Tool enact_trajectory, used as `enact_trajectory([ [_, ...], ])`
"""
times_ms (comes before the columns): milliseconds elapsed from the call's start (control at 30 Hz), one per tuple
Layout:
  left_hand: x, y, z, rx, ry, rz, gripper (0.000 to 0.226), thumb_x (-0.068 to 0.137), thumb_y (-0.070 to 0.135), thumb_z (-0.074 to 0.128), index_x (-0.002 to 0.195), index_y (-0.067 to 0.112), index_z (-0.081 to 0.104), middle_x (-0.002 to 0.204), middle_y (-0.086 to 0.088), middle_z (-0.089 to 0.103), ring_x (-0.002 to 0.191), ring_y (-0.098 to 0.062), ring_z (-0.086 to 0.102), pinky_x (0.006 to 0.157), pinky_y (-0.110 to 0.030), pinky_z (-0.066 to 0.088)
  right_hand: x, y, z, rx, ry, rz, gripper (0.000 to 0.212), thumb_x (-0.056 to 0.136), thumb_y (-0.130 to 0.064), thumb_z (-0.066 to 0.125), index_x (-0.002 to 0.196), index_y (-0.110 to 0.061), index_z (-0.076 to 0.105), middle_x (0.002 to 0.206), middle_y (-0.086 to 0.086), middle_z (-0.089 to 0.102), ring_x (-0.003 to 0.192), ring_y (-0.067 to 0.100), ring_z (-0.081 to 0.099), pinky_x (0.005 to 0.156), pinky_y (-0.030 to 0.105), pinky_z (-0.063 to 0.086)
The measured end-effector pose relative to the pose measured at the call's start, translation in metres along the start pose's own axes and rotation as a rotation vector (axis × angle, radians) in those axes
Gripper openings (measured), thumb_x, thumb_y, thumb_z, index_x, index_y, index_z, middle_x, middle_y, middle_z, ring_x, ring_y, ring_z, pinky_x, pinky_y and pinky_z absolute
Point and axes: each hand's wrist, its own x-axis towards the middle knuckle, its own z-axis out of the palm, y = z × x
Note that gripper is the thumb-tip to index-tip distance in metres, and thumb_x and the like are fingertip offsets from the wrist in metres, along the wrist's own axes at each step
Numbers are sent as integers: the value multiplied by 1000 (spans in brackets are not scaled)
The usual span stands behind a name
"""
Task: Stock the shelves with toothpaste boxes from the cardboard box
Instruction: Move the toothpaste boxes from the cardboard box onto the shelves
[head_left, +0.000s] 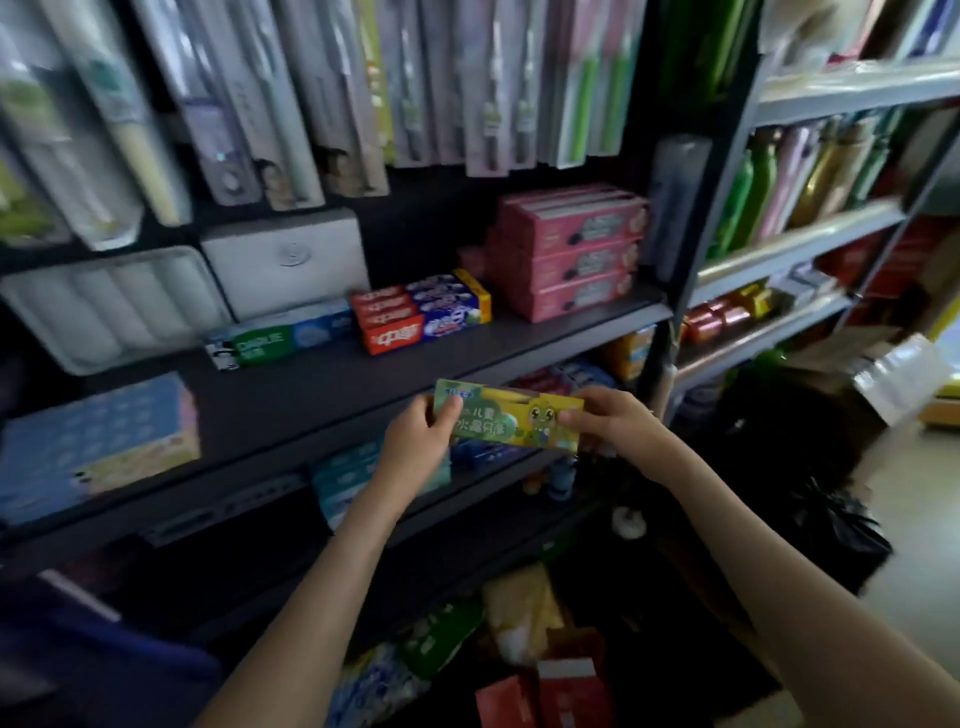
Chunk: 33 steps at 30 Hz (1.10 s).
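Observation:
A green and yellow toothpaste box (506, 415) with a cartoon figure is held level in front of the dark shelf (374, 374). My left hand (423, 436) grips its left end and my right hand (613, 421) grips its right end. On the shelf behind stand a green and blue toothpaste box (280, 340), a stack of red and blue toothpaste boxes (421, 312) and a stack of pink boxes (571, 249). Low in view, loose boxes and packets (519, 649) lie in shadow; I cannot tell whether a cardboard box holds them.
Toothbrush packs (311, 93) hang above the shelf. A white case (285, 260) and a blue box (98, 441) sit at the left. More toothpaste boxes (343, 478) lie on the lower shelf. A grey rack (800, 244) with bottles stands right, a black bag (826, 525) beneath it.

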Motion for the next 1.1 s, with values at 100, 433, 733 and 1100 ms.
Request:
enact_trajectory([
  [100, -7, -7, -48, 8, 94, -20, 36, 95, 54, 42, 106, 22, 55, 97, 4, 63, 85, -11, 62, 75, -31, 50, 25, -33, 28, -26, -100, -64, 23, 86, -20, 68, 104, -5, 65, 93, 20, 68, 80, 26, 64, 74, 32, 51],
  [433, -44, -24, -178, 490, 525, 89, 46, 102, 41, 33, 134, 11, 47, 128, -5, 53, 117, -22, 50, 91, -32, 41, 78, -134, 122, -28, -204, -323, 17, 86, -27, 66, 98, -16, 66, 87, 6, 68, 79, 16, 65, 76, 33, 50],
  [733, -21, -129, -251, 895, 413, -177, 53, 102, 42, 29, 148, 16, 29, 156, -6, 24, 144, -23, 18, 115, -40, 15, 107, -178, 257, -326, -105, -566, 27, 89, -28, 64, 106, -7, 60, 85, 2, 56, 81, 17, 51, 63, 24, 29],
  [1100, -13, -146, -263, 842, 242, -241, 59, 101, 51, 15, 154, 26, 9, 161, 5, 7, 147, -12, 0, 119, -39, -1, 165, -201, 357, -442, -182, -557, 15, 93, -14, 55, 101, -2, 55, 89, 12, 57, 85, 30, 58, 64, 29, 39],
])
